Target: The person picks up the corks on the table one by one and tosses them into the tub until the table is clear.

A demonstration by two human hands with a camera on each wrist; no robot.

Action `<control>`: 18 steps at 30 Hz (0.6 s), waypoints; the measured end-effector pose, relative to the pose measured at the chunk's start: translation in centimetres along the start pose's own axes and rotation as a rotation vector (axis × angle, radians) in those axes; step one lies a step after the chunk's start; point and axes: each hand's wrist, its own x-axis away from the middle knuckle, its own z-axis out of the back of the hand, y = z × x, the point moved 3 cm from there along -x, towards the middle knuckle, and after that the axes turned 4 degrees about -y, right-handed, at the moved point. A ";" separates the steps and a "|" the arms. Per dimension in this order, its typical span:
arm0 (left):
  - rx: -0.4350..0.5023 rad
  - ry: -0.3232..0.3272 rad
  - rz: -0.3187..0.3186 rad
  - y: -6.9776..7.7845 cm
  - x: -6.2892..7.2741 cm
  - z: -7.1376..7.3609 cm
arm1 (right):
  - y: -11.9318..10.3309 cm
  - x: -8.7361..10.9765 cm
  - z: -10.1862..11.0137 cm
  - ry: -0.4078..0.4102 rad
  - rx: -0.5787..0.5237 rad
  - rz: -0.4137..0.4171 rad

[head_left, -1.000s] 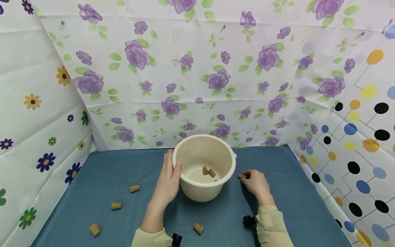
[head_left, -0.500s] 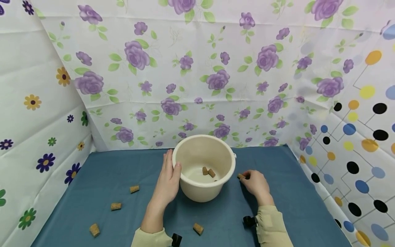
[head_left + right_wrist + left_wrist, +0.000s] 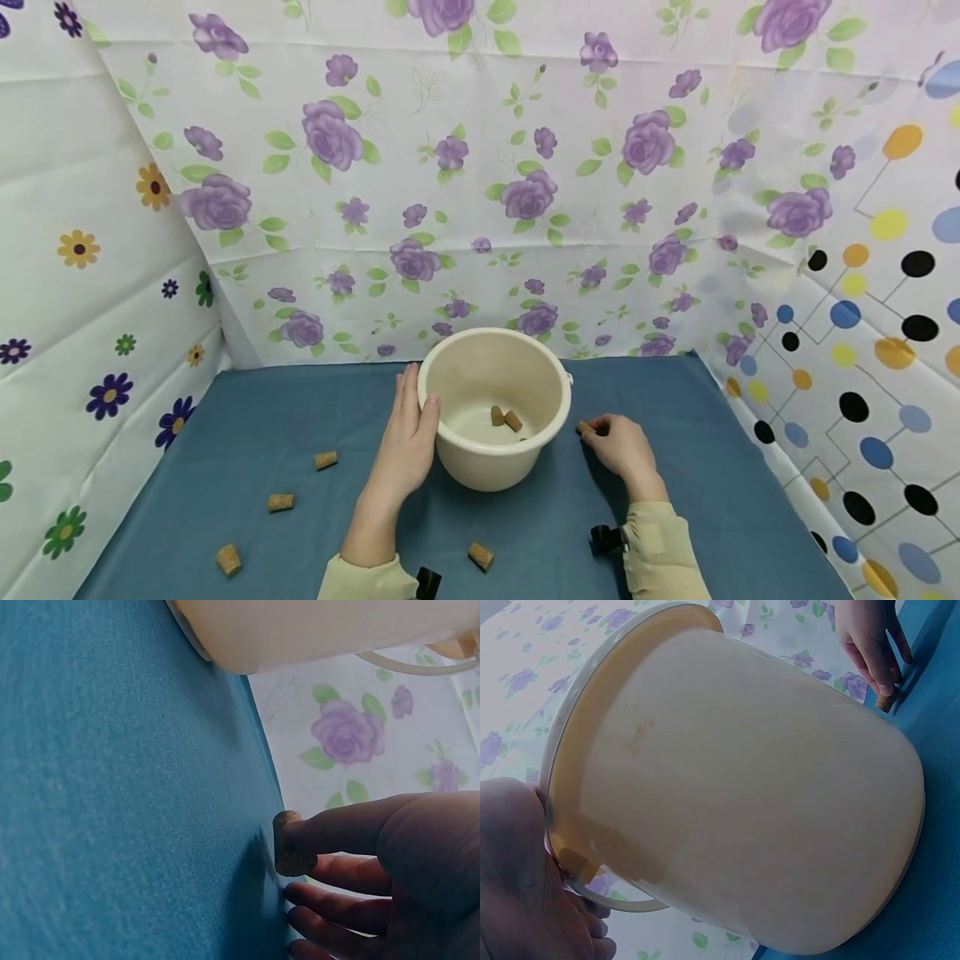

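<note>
A cream plastic bucket (image 3: 487, 467) stands on the blue cloth, two corks (image 3: 497, 415) and a sliver of another visible inside. My left hand (image 3: 405, 442) rests along its left side, fingers straight, thumb at the rim. In the left wrist view this hand (image 3: 517, 870) is beside the rim and the thin bucket handle (image 3: 622, 904). To the right of the bucket, my right hand (image 3: 622, 450) pinches a cork (image 3: 292, 844) between thumb and index finger, low over the cloth. The other fingers (image 3: 337, 907) extend just below it.
Three corks lie on the left of the cloth: a far one (image 3: 326, 460), a middle one (image 3: 281, 502) and a near one (image 3: 228, 560). One more cork (image 3: 481, 556) lies in front of the bucket. A flowered sheet (image 3: 465, 183) hangs behind; patterned sheets flank both sides.
</note>
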 end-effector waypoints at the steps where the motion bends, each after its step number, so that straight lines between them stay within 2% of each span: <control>1: 0.000 0.000 0.000 0.0 0.0 0.0 | 0.0 0.0 0.0 0.000 -0.003 0.000; 10: -0.005 0.007 0.001 -0.2 0.1 0.0 | 0.0 0.3 0.1 0.002 -0.026 0.003; 18: -0.006 -0.006 0.001 -0.1 0.1 0.0 | -0.2 1.0 0.4 0.021 -0.131 0.026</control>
